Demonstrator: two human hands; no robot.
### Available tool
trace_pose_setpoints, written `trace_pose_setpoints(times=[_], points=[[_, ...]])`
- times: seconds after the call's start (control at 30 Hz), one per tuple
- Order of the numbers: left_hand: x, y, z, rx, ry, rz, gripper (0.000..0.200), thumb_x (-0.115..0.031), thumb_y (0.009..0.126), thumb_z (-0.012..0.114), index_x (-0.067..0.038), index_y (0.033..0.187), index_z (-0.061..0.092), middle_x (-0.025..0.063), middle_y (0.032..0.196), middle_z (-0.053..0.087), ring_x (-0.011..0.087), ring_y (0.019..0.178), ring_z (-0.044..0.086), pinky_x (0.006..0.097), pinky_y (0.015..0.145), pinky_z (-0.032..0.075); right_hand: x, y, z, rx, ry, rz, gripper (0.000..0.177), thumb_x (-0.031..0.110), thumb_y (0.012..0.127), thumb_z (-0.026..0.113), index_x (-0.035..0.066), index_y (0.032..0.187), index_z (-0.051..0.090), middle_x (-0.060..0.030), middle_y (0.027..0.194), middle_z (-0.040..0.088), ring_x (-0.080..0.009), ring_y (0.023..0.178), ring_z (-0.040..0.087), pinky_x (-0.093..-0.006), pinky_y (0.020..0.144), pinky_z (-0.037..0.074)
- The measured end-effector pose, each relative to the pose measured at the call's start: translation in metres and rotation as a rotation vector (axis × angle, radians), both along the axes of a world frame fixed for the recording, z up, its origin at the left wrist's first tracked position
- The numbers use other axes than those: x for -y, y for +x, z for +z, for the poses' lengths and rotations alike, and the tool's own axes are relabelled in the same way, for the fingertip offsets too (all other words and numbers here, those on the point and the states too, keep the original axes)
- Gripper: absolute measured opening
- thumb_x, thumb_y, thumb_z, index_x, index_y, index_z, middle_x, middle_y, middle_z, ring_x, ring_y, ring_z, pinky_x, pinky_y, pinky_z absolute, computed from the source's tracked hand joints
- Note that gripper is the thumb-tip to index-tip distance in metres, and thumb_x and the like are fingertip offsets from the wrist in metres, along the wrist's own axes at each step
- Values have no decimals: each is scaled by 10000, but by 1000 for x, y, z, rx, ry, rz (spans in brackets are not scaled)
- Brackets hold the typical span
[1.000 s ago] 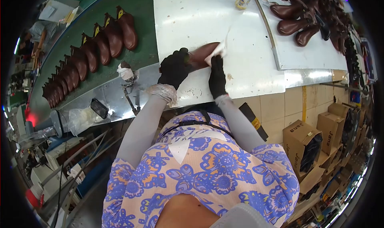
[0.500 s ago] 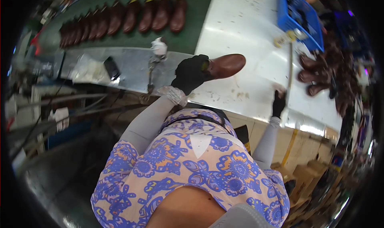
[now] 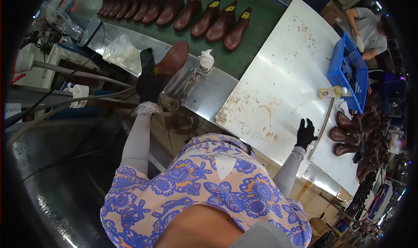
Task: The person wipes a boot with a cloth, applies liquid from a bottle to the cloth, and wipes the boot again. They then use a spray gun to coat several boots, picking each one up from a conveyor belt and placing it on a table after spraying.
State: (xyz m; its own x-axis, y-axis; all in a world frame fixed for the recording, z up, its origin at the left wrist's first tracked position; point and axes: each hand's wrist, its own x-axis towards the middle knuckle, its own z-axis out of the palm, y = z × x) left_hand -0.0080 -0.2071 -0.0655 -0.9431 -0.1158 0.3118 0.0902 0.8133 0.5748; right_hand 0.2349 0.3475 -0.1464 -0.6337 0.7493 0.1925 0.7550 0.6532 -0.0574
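- The left hand, in a black glove, is closed around the heel end of a brown boot. The heel itself is hidden by the glove.
- The brown boot is held in the air above the metal shelf that runs along the green belt. Its toe is pointed up and away from the person.
- The right hand, also gloved in black, is laid open on the white table near its front edge. The fingers are spread and nothing is held.
- A thin metal rod is seen just beside the right hand. Whether the two touch cannot be told.
- A row of boots is stood on the green belt. Those at the far left are crowded together and cannot be counted.
- A plastic bag and a dark flat object are seen on the shelf near the held boot. The flat object is partly covered by the boot.
- A bottle is laid on the table beside a blue basket, whose contents are too dark to make out.
- A pile of boots at the right is dimmed and cut off by the lens edge.
- Another person is seen only in part behind the basket.
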Motion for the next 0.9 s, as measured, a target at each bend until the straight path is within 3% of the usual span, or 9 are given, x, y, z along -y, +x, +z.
trace_pose_setpoints(times=[0.17,0.23,0.3,0.4,0.5,0.6,0.7,0.77,0.9], points=[[14,-21,-51,-98,-141,64,528,-426,585,780,-145,992,598,110,894,648,318,831,629,427,697,506,44,-124,11,-267,-190,364,303,401,855,618,234,1106,644,2,1168,627,-208,1110,568,-657,992,204],[6,-20,-42,175,-145,124,550,-417,605,789,-91,1008,605,127,962,641,324,906,617,407,755,493,55,-193,13,-357,-341,529,427,396,836,641,154,1184,594,-64,1203,597,-238,1154,533,-555,1019,290],[5,-21,-36,147,-95,128,560,-433,606,786,-84,1004,603,133,953,634,324,907,612,403,767,492,73,-265,23,-450,-411,764,553,306,806,687,25,1248,511,-171,1244,547,-307,1171,507,-371,1016,377],[9,-10,-25,-7,-119,29,553,-386,662,768,-43,1061,597,160,1033,620,328,992,592,410,854,471,92,-369,35,-416,-158,1102,702,160,707,725,60,1330,417,-157,1330,464,-337,1236,426,-402,1018,372],[5,29,-29,-180,-340,176,595,-313,721,740,-11,1181,513,193,1190,546,386,1136,488,450,970,379,114,-447,53,-78,246,1163,675,57,727,632,153,1357,407,-76,1407,406,-382,1265,390,-582,1042,266],[-6,95,-12,-16,-391,241,631,-296,793,678,-7,1302,442,194,1326,453,375,1239,406,437,1058,304,104,-516,35,-9,417,1354,591,4,743,570,162,1302,460,-52,1412,400,-357,1288,376,-644,1024,224],[-29,174,-2,288,-356,429,643,-289,813,662,-38,1349,412,175,1371,418,326,1284,372,412,1085,270,101,-541,41,208,389,1481,504,-19,762,529,149,1237,508,-65,1325,499,-361,1255,420,-602,1064,211],[-29,228,-21,574,-381,527,665,-407,882,560,-56,1402,338,160,1456,315,305,1350,285,420,1111,223,98,-542,39,247,354,1520,407,35,799,515,150,1189,533,-58,1220,563,-327,1196,471,-571,1073,224],[-39,287,-56,524,-345,638,640,-304,819,659,-83,1363,406,161,1385,409,312,1305,350,394,1091,257,85,-554,19,113,189,1658,299,67,835,486,146,1106,586,-52,1037,650,-283,1113,540,-506,1094,237]])
